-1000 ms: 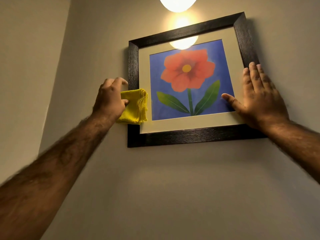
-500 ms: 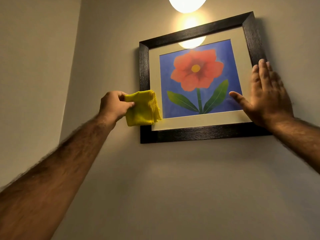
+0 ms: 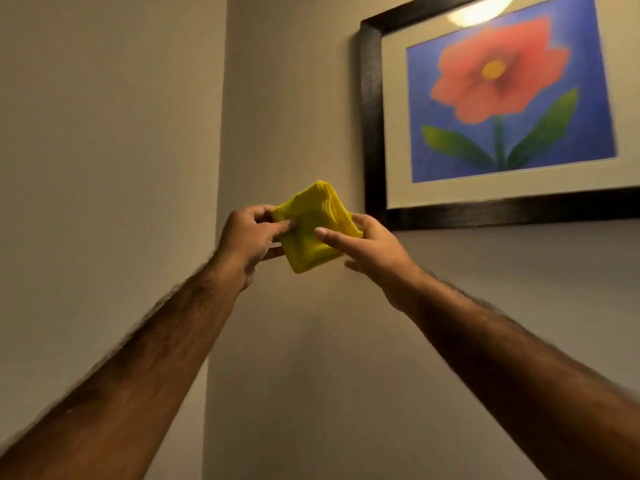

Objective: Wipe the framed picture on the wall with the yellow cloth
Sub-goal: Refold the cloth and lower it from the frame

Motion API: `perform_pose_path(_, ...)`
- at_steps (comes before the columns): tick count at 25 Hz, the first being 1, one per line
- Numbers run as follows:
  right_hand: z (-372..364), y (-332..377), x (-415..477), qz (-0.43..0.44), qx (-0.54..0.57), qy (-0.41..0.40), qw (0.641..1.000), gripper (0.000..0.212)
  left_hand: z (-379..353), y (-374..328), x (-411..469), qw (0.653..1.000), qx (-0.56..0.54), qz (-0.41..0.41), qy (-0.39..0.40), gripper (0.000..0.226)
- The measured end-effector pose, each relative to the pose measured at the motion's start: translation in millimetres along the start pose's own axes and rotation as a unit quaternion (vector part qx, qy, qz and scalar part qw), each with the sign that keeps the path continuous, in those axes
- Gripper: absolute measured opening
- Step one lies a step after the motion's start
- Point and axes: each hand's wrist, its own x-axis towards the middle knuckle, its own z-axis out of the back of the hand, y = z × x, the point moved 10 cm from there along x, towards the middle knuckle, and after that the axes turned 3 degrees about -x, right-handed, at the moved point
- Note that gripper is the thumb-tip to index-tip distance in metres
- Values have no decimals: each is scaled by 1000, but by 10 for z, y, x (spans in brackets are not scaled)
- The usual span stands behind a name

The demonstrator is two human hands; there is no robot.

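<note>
The framed picture [image 3: 372,109] hangs on the wall at the upper right: dark wooden frame, cream mat, red flower on blue. Its top and right side are cut off by the view. The folded yellow cloth [image 3: 308,226] is held in the air below and left of the frame's lower left corner, apart from it. My left hand [image 3: 246,237] pinches the cloth's left edge. My right hand [image 3: 370,247] grips its right side, thumb on top and fingers underneath.
A vertical wall corner [image 3: 216,202] runs down the middle, with a plain beige wall on each side. A lamp's bright reflection [image 3: 481,10] shows on the glass near the picture's top.
My left hand drew the cloth off the frame's left edge, down and away. My right hand left the frame's right side and took hold of the cloth. The view swung left.
</note>
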Motion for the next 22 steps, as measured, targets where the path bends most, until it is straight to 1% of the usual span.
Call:
perform_pose_path(2, -426, -323, 62, -77, 148, 29, 986, 50, 262, 203, -137, 1000, 11, 24, -4, 20)
perform_pose_path(3, -598, -449, 79, -101, 195, 34, 975, 38, 410, 297, -195, 999, 15, 36, -9, 22)
perform_pose_path(4, -777, -558, 85, -119, 217, 42, 968, 35, 572, 403, -262, 998, 18, 51, -13, 23)
perform_pose_path(7, -1415, -814, 32, -156, 233, 93, 955, 44, 1138, 807, -542, 992, 7, 122, -20, 27)
perform_pose_path(9, -1901, -986, -73, -182, 232, 140, 945, 49, 1563, 1122, -804, 985, -2, 170, -38, 24)
perform_pose_path(12, -2622, -1280, -316, -209, 190, 221, 934, 56, 2181, 1608, -1283, 971, 2, 224, -77, 18)
perform_pose_path(15, -3490, -1640, -647, -228, 150, 295, 916, 51, 2834, 2166, -1932, 950, 14, 289, -119, 23)
perform_pose_path(17, -4104, -1920, -901, -245, 131, 335, 900, 52, 3258, 2542, -2420, 932, 11, 329, -152, 18)
perform_pose_path(19, -4513, -2203, -1144, -264, 116, 358, 888, 52, 3529, 2834, -2843, 919, 1, 352, -176, 12)
perform_pose_path(22, -5337, -2655, -1727, -303, 113, 413, 851, 49, 4068, 3252, -3585, 890, 12, 391, -236, 10)
